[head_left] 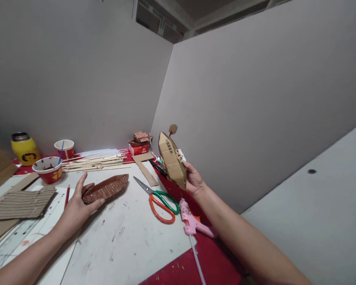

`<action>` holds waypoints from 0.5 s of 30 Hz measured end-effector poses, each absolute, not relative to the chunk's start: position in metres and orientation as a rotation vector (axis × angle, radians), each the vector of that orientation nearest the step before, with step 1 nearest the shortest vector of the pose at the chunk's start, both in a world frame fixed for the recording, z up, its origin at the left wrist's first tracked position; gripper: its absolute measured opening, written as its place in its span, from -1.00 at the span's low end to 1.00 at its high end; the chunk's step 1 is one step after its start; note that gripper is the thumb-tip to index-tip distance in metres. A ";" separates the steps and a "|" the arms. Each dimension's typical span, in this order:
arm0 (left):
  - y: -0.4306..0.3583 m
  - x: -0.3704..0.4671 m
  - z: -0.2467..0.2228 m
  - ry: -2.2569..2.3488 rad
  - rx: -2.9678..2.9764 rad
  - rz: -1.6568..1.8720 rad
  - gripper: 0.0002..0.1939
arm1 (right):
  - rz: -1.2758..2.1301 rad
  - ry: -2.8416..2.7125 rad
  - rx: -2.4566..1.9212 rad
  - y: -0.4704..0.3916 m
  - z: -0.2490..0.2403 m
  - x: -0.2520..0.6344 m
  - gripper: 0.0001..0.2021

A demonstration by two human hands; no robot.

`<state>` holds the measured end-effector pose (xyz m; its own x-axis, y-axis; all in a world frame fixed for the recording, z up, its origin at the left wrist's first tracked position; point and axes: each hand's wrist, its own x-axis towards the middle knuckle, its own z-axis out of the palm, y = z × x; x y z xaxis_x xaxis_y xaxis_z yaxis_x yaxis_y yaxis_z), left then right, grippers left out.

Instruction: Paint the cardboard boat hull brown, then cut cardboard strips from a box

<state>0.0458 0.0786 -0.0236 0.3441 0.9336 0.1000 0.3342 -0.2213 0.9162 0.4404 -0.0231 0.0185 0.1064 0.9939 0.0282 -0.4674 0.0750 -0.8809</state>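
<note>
A brown-painted model boat (pixel 106 189) with a ribbed, corrugated inside rests upright on the white board. My left hand (pixel 82 201) grips its near left end, thumb on the front side and fingers behind. Raised above the table on the right is a second model boat (pixel 172 160) of tan cardboard, tipped so that its flat, printed bottom faces me. My right hand (pixel 195 179) holds it by the right side, with most of the fingers hidden behind it. A small tan cardboard piece (pixel 173 129) on a red stick shows beyond this boat.
Scissors (pixel 161 202) and a pink glue gun (pixel 191 221) lie between my arms. Wooden sticks (pixel 97 160), paper cups (pixel 48 170), a yellow bottle (pixel 25 149) and another small boat (pixel 141 138) on a red box stand behind. Corrugated cardboard (pixel 20 204) lies left; grey partitions (pixel 255 99) enclose the table.
</note>
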 end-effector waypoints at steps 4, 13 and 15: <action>0.077 0.047 -0.022 1.127 1.735 0.867 0.11 | 1.340 -0.784 -0.763 -0.025 0.023 0.433 -0.59; 0.078 0.047 -0.023 1.136 1.758 0.854 0.11 | 1.383 -0.805 -0.643 -0.028 0.029 0.418 -0.51; 0.079 0.047 -0.024 1.143 1.760 0.853 0.11 | 1.398 -0.817 -0.637 -0.029 0.031 0.414 -0.46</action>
